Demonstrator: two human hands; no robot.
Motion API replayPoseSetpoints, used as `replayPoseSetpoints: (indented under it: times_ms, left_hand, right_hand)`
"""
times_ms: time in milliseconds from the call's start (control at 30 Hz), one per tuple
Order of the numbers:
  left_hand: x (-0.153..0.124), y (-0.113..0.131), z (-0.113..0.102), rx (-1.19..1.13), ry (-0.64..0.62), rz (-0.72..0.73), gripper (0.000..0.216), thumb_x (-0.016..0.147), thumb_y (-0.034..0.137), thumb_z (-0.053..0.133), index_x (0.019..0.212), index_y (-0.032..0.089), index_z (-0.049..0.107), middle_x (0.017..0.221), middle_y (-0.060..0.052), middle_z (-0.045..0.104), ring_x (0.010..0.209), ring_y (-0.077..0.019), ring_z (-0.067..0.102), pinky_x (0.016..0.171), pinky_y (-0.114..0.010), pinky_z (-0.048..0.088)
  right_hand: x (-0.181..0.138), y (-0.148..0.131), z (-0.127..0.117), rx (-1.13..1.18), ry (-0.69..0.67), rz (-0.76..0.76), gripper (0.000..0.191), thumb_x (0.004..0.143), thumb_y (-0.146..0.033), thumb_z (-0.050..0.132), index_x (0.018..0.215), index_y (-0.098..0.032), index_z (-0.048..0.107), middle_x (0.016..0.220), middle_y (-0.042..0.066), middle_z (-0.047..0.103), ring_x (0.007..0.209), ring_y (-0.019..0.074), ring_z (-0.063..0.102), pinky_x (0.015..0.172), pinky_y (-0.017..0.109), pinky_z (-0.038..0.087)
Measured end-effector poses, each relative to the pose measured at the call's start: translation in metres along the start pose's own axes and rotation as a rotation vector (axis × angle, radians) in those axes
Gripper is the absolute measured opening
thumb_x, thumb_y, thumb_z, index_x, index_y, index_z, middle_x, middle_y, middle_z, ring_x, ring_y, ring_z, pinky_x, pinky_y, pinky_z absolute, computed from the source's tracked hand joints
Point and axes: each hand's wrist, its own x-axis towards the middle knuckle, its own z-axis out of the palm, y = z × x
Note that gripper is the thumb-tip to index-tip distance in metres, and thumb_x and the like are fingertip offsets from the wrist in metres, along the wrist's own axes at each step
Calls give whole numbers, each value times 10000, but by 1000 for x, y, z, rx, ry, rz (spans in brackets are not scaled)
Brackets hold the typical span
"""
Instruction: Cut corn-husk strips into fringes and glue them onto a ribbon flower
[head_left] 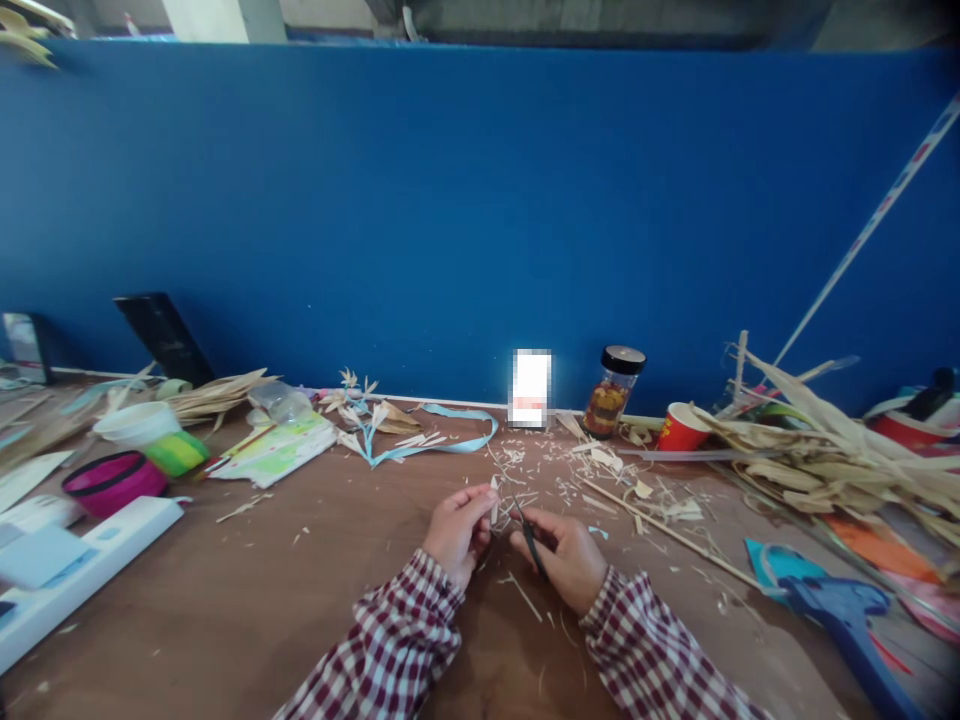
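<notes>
My left hand is closed in a pinch on a small pale straw piece, held just above the brown table. My right hand is wrapped round a pair of small dark scissors, whose tips point toward the straw piece. Both wrists wear red-and-white checked sleeves. Thin straw clippings lie scattered on the table right behind the hands.
A jar with a black lid, a red paper cup and a heap of dried husks stand at the right. A blue glue gun lies front right. Bowls, a white power strip and a light blue ribbon lie left. A blue partition stands behind.
</notes>
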Motion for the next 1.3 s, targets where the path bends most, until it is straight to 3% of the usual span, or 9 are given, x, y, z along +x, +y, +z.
replayPoseSetpoints:
  times_ms: [333,567,733,1033,1133,1300]
  left_hand:
    - [-2,2,1,25,-29,1,141,641,164,653,762,134,588,484,53,498,366,-15,399,325,-97,295]
    - [-2,5,-1,-28,-48,14,102,661,110,626,722,148,554,541,35,545,433,-34,491,396,-103,396]
    - [-1,3,-2,-33,-59,44,234,691,89,596,916,147,562,599,11,605,508,-66,561,495,-136,476]
    - [1,-3,0,-32,-26,60,171,620,89,672,720,120,537,601,-28,631,549,-93,605,504,-150,502]
    - [-1,-4,2,36,-23,115,234,569,133,714,685,134,510,583,-10,619,551,-100,605,502,-159,496]
    - [-2,-4,1,331,-106,296,363,556,203,713,883,132,571,638,-8,626,558,-109,591,512,-191,474]
  right_hand:
    - [0,-2,-1,22,-65,40,320,753,-375,531,995,-177,598,538,-43,460,458,86,401,431,184,337]
    - [1,4,0,56,-18,46,331,746,-357,547,1026,-187,587,549,-36,470,474,94,436,435,193,372]
    - [1,1,-1,72,-18,46,342,752,-378,539,1033,-190,585,538,-37,464,468,95,429,428,196,367]
    - [-1,-5,0,70,-23,29,331,757,-384,528,1026,-202,590,551,-38,464,471,89,413,425,183,347]
    - [-1,-8,-1,72,-38,13,315,757,-373,527,1012,-202,599,542,-41,466,471,88,405,428,181,337]
    - [-1,-7,-1,55,-12,4,313,757,-373,524,999,-192,605,558,-33,481,474,86,396,420,179,324]
